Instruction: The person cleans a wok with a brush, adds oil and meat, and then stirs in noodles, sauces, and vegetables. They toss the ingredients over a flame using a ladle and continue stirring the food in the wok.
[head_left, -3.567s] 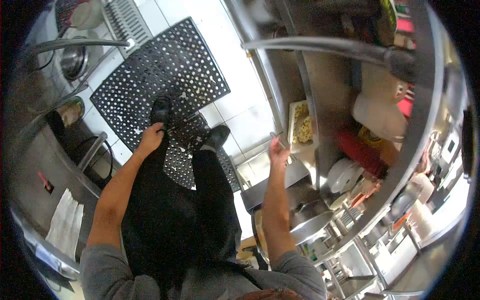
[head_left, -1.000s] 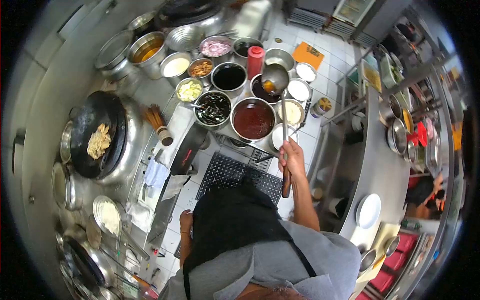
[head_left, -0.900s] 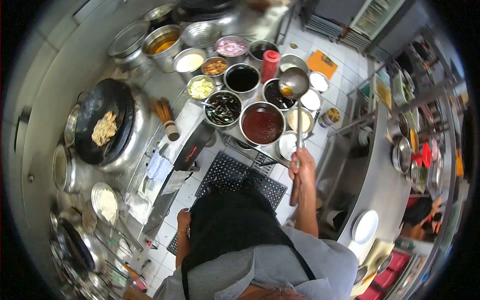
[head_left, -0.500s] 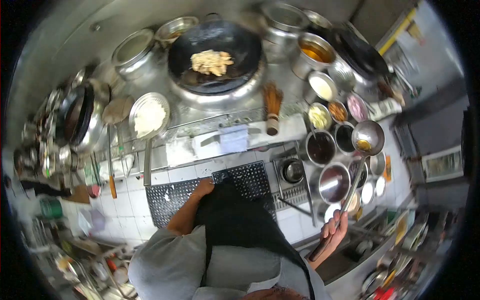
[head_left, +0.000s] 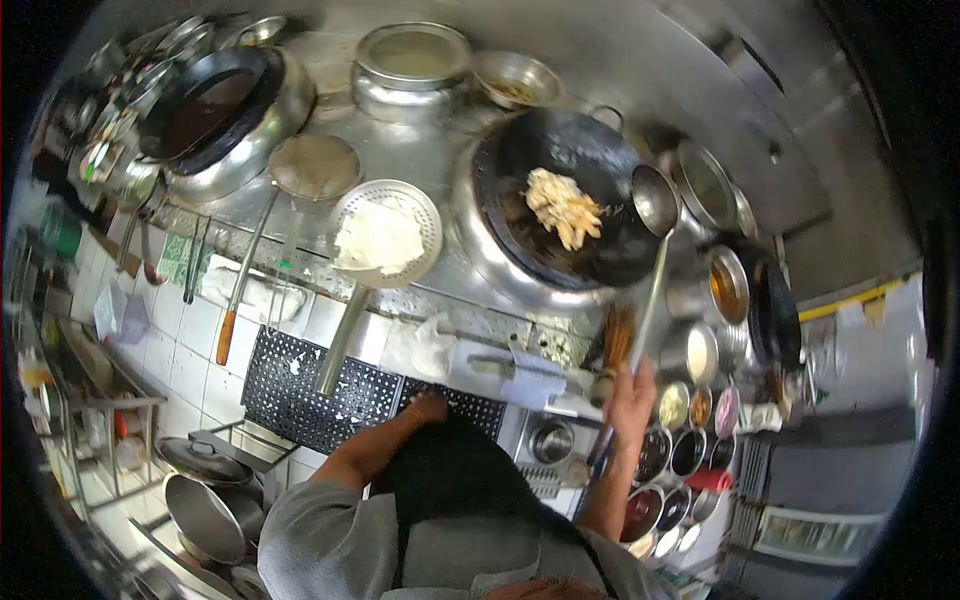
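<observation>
My right hand [head_left: 632, 395] is closed round the long handle of a ladle [head_left: 656, 200]. The ladle's bowl hangs over the right side of a black wok [head_left: 520, 240]. Pale cooked pieces of food [head_left: 563, 208] lie in a heap in the middle of the wok. By the front of my black apron [head_left: 445, 470] is my left hand [head_left: 428, 405], its fingers too small and blurred to make out. A perforated strainer [head_left: 430, 250] holding white food [head_left: 380, 236] rests on the stove to the wok's left.
Sauce and ingredient bowls [head_left: 688, 452] crowd the right side. A bamboo brush [head_left: 616, 340] stands near my right hand. Folded cloths [head_left: 540, 380] lie along the stove's front edge. A lidless pot [head_left: 410, 55], a mesh skimmer [head_left: 315, 166] and a second wok [head_left: 210, 110] are left of the main wok.
My right hand has carried the ladle from beside the bowls on the right to over the wok. The view has turned, shifting the stove rightward. My left hand stays by the apron.
</observation>
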